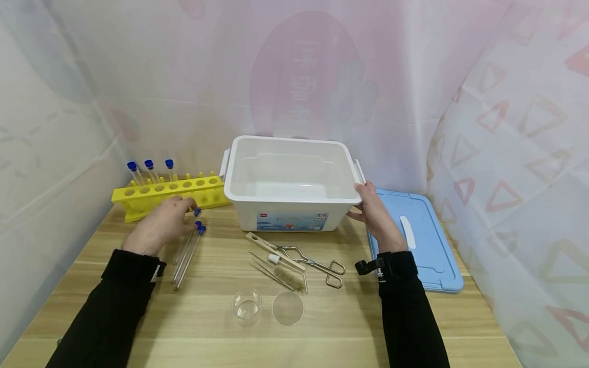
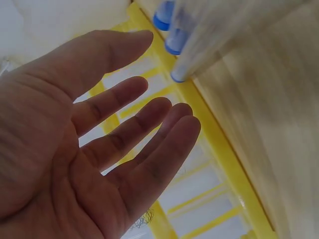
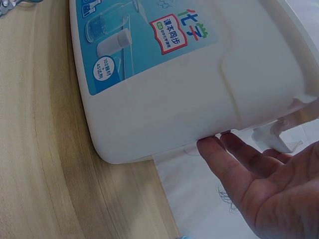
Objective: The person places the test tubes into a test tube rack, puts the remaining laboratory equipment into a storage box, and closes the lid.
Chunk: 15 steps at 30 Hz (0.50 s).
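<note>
Left hand [image 1: 166, 224] is hovering palm-down by the caps of some slim clear test tubes with blue caps [image 1: 189, 259], which lie on the wood-grain table [image 1: 198, 327] at the left. Fingers are loosely bent with gaps between them, thumb apart, nothing in its grasp. Just beyond is a yellow plastic rack [image 1: 209, 195] with a row of round holes and stubby pegs; three more blue-capped tubes stand at its left end.

Right hand [image 1: 378, 217] has fairly straight fingers touching the right end of a glossy white plastic box [image 1: 294, 200], round-cornered and lidless, with a printed blue label [image 1: 291, 222] on its near wall. It's far-centre. A flat sky-blue plastic lid [image 1: 432, 260] lies to the right.

Near the middle: shiny metal tongs with looped ends [image 1: 317, 264], a pale wooden strip [image 1: 263, 243] and a bristly tan brush [image 1: 290, 277]. Nearest are a small clear beaker [image 1: 246, 309] and a thin transparent disc [image 1: 288, 308], side by side.
</note>
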{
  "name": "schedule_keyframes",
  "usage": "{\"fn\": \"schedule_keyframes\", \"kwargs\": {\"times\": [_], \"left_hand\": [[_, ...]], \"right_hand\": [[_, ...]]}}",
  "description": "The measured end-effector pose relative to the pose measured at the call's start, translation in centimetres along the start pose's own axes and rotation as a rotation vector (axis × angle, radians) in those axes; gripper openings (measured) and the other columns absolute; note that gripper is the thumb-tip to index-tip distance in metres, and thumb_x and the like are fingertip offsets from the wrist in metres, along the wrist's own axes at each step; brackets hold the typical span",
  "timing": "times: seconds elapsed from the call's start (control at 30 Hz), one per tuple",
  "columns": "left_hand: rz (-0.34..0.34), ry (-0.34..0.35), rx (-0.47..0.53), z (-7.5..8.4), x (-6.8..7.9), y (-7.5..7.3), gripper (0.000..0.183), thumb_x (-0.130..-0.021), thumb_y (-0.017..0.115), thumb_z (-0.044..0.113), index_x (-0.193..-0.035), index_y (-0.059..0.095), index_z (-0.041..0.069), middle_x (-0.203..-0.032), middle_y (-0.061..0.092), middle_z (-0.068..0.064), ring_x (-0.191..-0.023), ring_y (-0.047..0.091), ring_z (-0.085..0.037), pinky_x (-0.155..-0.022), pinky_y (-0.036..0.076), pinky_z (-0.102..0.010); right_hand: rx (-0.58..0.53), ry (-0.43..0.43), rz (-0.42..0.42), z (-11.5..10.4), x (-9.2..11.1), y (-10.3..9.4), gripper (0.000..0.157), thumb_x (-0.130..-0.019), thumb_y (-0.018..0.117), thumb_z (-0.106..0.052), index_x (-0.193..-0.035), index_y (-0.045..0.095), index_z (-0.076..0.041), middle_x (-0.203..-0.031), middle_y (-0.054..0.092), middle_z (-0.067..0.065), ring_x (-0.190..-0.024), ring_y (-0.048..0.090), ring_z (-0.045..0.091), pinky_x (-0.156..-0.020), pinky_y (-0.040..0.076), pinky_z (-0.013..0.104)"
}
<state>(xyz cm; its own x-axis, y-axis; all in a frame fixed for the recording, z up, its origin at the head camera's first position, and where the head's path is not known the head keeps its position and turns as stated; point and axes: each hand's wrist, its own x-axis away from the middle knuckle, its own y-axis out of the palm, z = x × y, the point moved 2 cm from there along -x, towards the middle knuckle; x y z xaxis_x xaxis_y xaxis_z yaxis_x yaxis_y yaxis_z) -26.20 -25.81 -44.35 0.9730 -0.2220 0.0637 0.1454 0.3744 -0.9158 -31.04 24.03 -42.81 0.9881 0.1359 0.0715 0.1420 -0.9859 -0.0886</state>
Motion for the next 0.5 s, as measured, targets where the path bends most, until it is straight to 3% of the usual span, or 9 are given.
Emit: {"fn": "schedule_keyframes", "kwargs": {"times": [0.5], "left_hand": [[0.037,0.046,-0.057,-1.2,-0.6,0.7,0.045,-0.096,0.070,0.013,-0.136,0.060,-0.004,-0.110,0.068,-0.020,-0.090,0.059,-0.028,-0.081,0.055,-0.051]], "right_hand": [[0.000,0.011,0.000,0.0,0.0,0.0,0.073,-0.105,0.050,-0.055,-0.163,0.018,-0.026,-0.157,0.036,0.013,-0.135,0.052,0.035,-0.102,0.052,0.055]]}}
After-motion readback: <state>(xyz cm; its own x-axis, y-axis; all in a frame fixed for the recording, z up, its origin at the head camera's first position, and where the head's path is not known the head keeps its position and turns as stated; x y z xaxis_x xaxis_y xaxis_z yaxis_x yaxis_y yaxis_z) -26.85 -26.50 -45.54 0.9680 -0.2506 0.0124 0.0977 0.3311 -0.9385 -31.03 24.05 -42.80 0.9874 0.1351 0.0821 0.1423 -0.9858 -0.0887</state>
